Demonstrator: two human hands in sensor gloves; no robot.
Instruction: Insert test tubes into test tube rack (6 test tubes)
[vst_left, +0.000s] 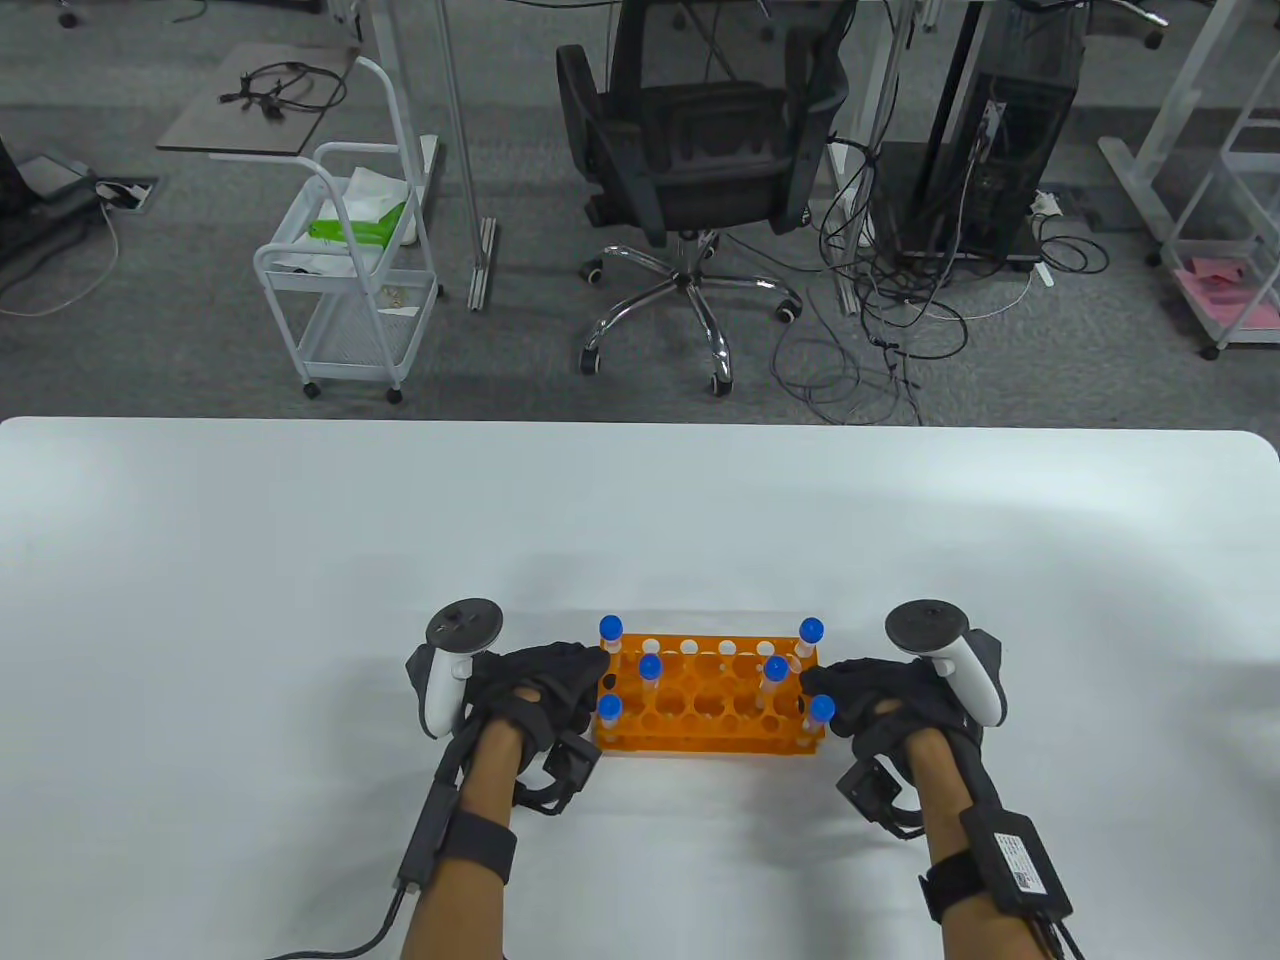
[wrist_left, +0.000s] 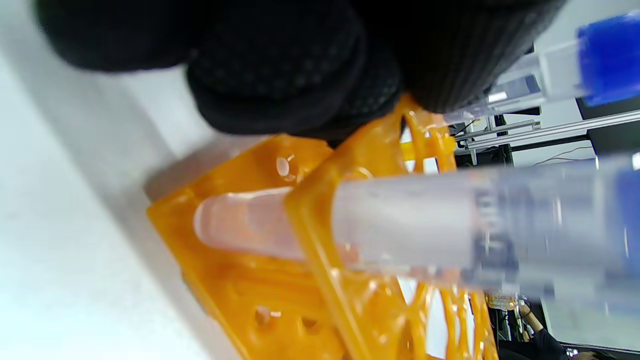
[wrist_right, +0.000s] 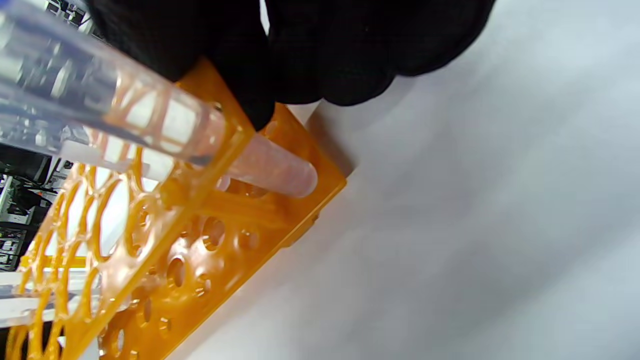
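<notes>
An orange test tube rack (vst_left: 710, 705) is seen on the white surface (vst_left: 300, 600), near the front edge, with its long axis running left to right. Six blue-capped test tubes are counted upright in it: three at the left end (vst_left: 610, 630) and three at the right end (vst_left: 811, 632), so the insertion is judged complete. The left hand (vst_left: 535, 695) is placed against the rack's left end and the right hand (vst_left: 885, 700) against its right end. In the left wrist view the gloved fingers (wrist_left: 295, 75) are pressed on the rack's end wall (wrist_left: 240, 200); in the right wrist view the fingers (wrist_right: 345, 50) are curled over the opposite end. Whether the rack is truly gripped or only steadied cannot be told. Since the rack lies directly between both hands, equally near each, any coming move is judged two-handed, along that long axis.
</notes>
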